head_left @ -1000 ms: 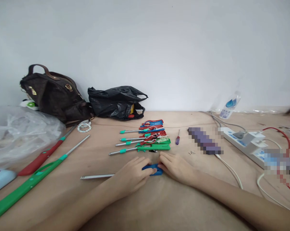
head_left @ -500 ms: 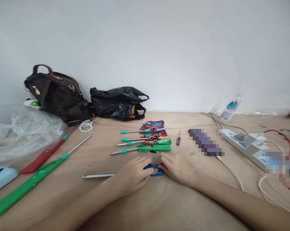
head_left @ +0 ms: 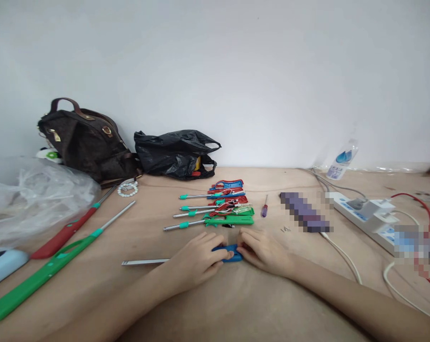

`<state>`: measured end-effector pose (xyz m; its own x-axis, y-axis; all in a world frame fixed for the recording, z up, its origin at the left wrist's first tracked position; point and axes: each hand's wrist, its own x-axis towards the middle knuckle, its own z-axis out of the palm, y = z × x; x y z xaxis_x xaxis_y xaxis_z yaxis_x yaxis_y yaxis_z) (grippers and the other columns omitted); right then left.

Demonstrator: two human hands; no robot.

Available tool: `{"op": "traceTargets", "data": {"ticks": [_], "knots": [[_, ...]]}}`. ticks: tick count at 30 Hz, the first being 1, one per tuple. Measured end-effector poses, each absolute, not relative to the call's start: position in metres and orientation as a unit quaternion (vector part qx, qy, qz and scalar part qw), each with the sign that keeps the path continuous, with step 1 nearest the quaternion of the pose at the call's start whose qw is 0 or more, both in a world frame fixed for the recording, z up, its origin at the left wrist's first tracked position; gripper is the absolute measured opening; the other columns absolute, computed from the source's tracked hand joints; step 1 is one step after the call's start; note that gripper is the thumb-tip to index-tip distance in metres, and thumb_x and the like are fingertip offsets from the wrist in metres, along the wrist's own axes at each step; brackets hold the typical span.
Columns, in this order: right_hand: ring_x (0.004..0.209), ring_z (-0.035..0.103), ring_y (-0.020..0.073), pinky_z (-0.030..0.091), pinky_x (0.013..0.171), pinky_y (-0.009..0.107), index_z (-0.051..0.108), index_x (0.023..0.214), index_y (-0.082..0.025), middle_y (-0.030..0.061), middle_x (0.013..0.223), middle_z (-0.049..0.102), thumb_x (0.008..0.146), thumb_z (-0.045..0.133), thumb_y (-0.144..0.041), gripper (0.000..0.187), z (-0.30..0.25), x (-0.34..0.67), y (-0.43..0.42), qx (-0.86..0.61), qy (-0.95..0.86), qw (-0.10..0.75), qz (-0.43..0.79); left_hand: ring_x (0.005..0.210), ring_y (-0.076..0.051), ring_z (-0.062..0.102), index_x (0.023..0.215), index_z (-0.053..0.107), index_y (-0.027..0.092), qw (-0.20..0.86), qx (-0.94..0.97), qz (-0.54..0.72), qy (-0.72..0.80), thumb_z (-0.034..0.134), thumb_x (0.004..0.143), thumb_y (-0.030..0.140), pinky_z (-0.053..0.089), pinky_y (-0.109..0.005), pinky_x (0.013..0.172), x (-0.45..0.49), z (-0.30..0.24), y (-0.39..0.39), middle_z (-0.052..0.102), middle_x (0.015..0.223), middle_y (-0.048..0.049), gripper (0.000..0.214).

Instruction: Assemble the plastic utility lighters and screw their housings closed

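Observation:
My left hand (head_left: 196,259) and my right hand (head_left: 262,251) both grip a blue long-nosed lighter (head_left: 230,253) lying on the wooden table (head_left: 215,304). Its metal tube (head_left: 145,261) sticks out to the left past my left hand. My fingers cover most of the blue handle. Just beyond my hands lies a row of several similar lighters (head_left: 218,206) in green, red and blue, some with their wires showing.
A green lighter (head_left: 47,270) and a red lighter (head_left: 68,229) lie at left, near a clear plastic bag (head_left: 33,197). At the back stand a brown handbag (head_left: 86,140) and a black plastic bag (head_left: 175,153). A small screwdriver (head_left: 263,208), a white power strip (head_left: 367,211), cables and a bottle (head_left: 341,160) are at right.
Almost nothing has changed. Both hands stay on the blue lighter; the view has shifted slightly.

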<state>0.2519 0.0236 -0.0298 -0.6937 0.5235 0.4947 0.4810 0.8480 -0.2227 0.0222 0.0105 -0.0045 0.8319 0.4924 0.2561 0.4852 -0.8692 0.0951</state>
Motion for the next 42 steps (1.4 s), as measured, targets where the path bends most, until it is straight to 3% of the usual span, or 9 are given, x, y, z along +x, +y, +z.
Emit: {"op": "traceTargets", "data": {"ticks": [17,22,26,30,33,35,38,40,42], "knots": [[0.071,0.053,0.0170,0.042,0.061,0.028,0.055,0.089,-0.018,0.0068,0.085,0.057,0.093,0.042,-0.024,0.015,-0.017,0.261,0.024,-0.220,-0.945,0.243,0.014,0.083,-0.020,0.053,0.102,0.061,0.021,0.020,0.955,0.151,0.253,0.046,0.088,0.013,0.041,-0.030,0.072,0.021,-0.007,0.011,0.057,0.097,-0.0058,0.022],[0.072,0.055,0.0174,0.042,0.062,0.027,0.055,0.093,-0.017,0.0062,0.084,0.058,0.091,0.041,-0.012,0.015,-0.011,0.284,0.047,-0.347,-0.894,0.277,-0.052,0.086,-0.021,0.053,0.106,0.060,0.022,0.026,0.956,0.153,0.249,0.046,0.087,0.012,0.042,-0.030,0.073,0.020,-0.006,0.011,0.058,0.101,-0.0062,0.026],[0.080,0.056,0.0218,0.042,0.066,0.031,0.058,0.089,-0.016,0.0103,0.096,0.062,0.078,0.044,0.004,0.027,-0.014,0.311,0.075,-0.445,-0.859,0.150,-0.203,0.088,-0.021,0.053,0.107,0.061,0.022,0.028,0.957,0.147,0.249,0.047,0.087,0.011,0.041,-0.031,0.074,0.020,-0.004,0.012,0.058,0.102,-0.0064,0.026],[0.075,0.058,0.0200,0.041,0.063,0.029,0.060,0.086,-0.016,0.0079,0.090,0.064,0.080,0.049,0.003,0.022,-0.017,0.325,0.089,-0.406,-0.888,0.029,-0.213,0.089,-0.022,0.053,0.107,0.061,0.022,0.036,0.956,0.138,0.255,0.048,0.087,0.011,0.042,-0.031,0.075,0.021,-0.003,0.011,0.058,0.103,-0.0065,0.026],[0.072,0.058,0.0197,0.041,0.063,0.030,0.059,0.083,-0.016,0.0069,0.084,0.064,0.081,0.050,0.001,0.019,-0.013,0.330,0.092,-0.371,-0.903,0.012,-0.215,0.089,-0.021,0.053,0.109,0.061,0.022,0.038,0.956,0.137,0.257,0.047,0.088,0.012,0.042,-0.031,0.076,0.021,-0.003,0.010,0.058,0.104,-0.0065,0.027],[0.072,0.058,0.0203,0.042,0.064,0.032,0.058,0.082,-0.017,0.0076,0.082,0.064,0.083,0.049,-0.002,0.017,-0.005,0.332,0.090,-0.373,-0.901,0.064,-0.214,0.088,-0.021,0.053,0.108,0.061,0.022,0.037,0.956,0.145,0.252,0.046,0.088,0.012,0.042,-0.031,0.075,0.020,-0.004,0.010,0.058,0.104,-0.0063,0.027],[0.076,0.058,0.0205,0.045,0.068,0.033,0.054,0.089,-0.018,0.0090,0.086,0.062,0.088,0.045,-0.011,0.012,0.012,0.328,0.078,-0.398,-0.863,0.267,-0.158,0.087,-0.020,0.054,0.107,0.060,0.022,0.032,0.957,0.161,0.240,0.045,0.088,0.011,0.041,-0.029,0.072,0.019,-0.005,0.012,0.059,0.102,-0.0060,0.026],[0.075,0.059,0.0179,0.048,0.068,0.032,0.050,0.096,-0.020,0.0071,0.088,0.061,0.091,0.044,-0.018,0.008,0.022,0.319,0.064,-0.392,-0.811,0.434,-0.028,0.087,-0.020,0.055,0.106,0.060,0.022,0.027,0.957,0.167,0.235,0.045,0.088,0.010,0.041,-0.029,0.072,0.018,-0.007,0.013,0.059,0.103,-0.0060,0.026],[0.071,0.062,0.0160,0.052,0.068,0.033,0.046,0.100,-0.021,0.0055,0.089,0.061,0.095,0.042,-0.024,0.008,0.029,0.306,0.048,-0.355,-0.766,0.509,0.166,0.088,-0.021,0.055,0.106,0.060,0.022,0.023,0.957,0.171,0.235,0.045,0.088,0.010,0.041,-0.029,0.072,0.018,-0.009,0.014,0.059,0.103,-0.0062,0.026]]}}
